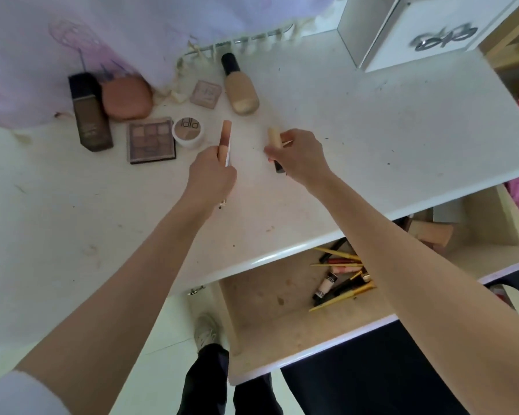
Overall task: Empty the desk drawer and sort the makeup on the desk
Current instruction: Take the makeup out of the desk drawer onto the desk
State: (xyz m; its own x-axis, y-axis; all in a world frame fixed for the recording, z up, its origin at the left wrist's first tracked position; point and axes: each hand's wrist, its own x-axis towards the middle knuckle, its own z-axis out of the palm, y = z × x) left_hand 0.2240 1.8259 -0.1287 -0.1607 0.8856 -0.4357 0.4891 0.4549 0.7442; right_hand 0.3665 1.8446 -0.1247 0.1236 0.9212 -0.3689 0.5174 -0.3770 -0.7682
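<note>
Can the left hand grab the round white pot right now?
Probably not yet. The left hand already grips a tan tube, though the round white pot sits close by with nothing between them.

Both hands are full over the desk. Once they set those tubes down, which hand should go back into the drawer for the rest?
Right, probably. The remaining brushes lie directly beneath the right forearm in the open drawer; the left hand sits nearer the sorted palette.

pale lilac cloth point(108, 34) draped at desk's back, white box point(426, 28) with silver bow, pale sneaker point(206, 330) on floor
</note>
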